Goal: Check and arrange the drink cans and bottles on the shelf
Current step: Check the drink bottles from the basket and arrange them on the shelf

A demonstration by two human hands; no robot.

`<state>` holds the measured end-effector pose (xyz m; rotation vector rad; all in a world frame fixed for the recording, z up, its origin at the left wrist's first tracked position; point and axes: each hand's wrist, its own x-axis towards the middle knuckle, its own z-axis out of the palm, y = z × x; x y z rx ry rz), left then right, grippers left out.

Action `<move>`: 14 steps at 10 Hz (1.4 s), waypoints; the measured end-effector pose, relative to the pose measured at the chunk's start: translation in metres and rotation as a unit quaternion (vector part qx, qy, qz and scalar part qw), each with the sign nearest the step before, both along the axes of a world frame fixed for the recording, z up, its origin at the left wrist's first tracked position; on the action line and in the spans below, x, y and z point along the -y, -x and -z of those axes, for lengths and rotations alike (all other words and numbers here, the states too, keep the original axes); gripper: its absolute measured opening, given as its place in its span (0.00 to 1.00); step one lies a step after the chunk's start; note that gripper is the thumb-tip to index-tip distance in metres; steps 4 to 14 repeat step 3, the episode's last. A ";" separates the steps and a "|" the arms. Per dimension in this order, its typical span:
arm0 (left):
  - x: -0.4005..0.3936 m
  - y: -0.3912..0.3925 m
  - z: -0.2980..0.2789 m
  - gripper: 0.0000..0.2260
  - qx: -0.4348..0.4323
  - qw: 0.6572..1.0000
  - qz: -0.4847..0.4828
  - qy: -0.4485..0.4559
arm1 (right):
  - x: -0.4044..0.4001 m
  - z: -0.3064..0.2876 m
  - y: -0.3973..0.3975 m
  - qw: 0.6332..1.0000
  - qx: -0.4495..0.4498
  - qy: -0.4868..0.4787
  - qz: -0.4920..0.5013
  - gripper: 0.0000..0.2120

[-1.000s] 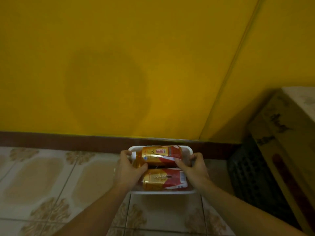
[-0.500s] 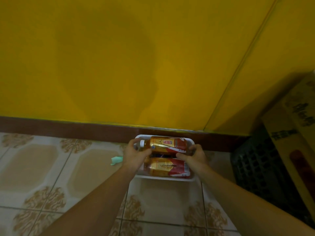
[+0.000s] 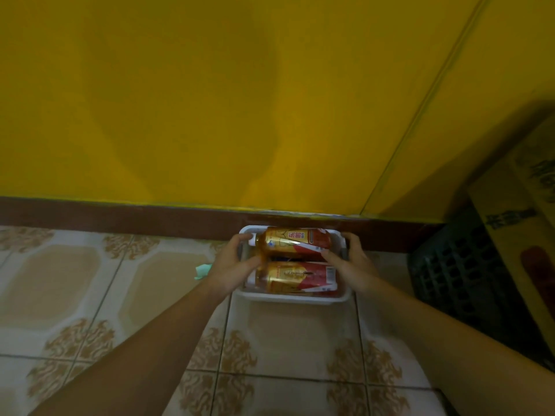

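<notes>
A white plastic basket point(image 3: 295, 297) stands on the tiled floor against the brown skirting board. Two drink bottles with gold and red labels lie on their sides in it, caps to the left: the far bottle point(image 3: 295, 241) and the near bottle point(image 3: 295, 277). My left hand point(image 3: 231, 265) grips the basket's left rim, fingers over the edge, thumb by the bottles' necks. My right hand point(image 3: 350, 262) grips the right rim, its thumb lying against the far bottle's base.
A yellow wall rises behind the basket. A dark plastic crate point(image 3: 456, 274) and a cardboard box point(image 3: 516, 235) stand at the right. A small green scrap point(image 3: 201, 270) lies on the floor left of my left hand. Patterned tiles stretch to the left and toward me.
The view has tilted and shifted, so the basket sits a little higher and farther in frame. Both hands keep their hold on the basket's sides. The green scrap has come into sight.
</notes>
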<state>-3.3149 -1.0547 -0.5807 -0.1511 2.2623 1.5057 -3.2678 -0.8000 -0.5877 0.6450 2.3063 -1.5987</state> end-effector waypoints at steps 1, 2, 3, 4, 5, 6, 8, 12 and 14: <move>0.008 -0.002 -0.002 0.26 -0.042 0.998 0.045 0.029 | -0.002 0.000 -0.005 0.995 0.015 -0.092 -0.026 0.35; 0.027 -0.006 -0.013 0.26 -0.136 0.983 0.076 0.093 | 0.013 -0.012 -0.011 0.975 -0.037 -0.216 -0.029 0.31; 0.034 -0.011 -0.025 0.25 -0.188 0.972 0.063 0.127 | 0.032 -0.034 -0.010 0.968 -0.122 -0.218 -0.027 0.29; 0.034 -0.011 -0.025 0.25 -0.188 0.972 0.063 0.127 | 0.032 -0.034 -0.010 0.968 -0.122 -0.218 -0.027 0.29; 0.034 -0.011 -0.025 0.25 -0.188 0.972 0.063 0.127 | 0.032 -0.034 -0.010 0.968 -0.122 -0.218 -0.027 0.29; 0.034 -0.011 -0.025 0.25 -0.188 0.972 0.063 0.127 | 0.032 -0.034 -0.010 0.968 -0.122 -0.218 -0.027 0.29; 0.034 -0.011 -0.025 0.25 -0.188 0.972 0.063 0.127 | 0.032 -0.034 -0.010 0.968 -0.122 -0.218 -0.027 0.29; 0.034 -0.011 -0.025 0.25 -0.188 0.972 0.063 0.127 | 0.032 -0.034 -0.010 0.968 -0.122 -0.218 -0.027 0.29; 0.034 -0.011 -0.025 0.25 -0.188 0.972 0.063 0.127 | 0.032 -0.034 -0.010 0.968 -0.122 -0.218 -0.027 0.29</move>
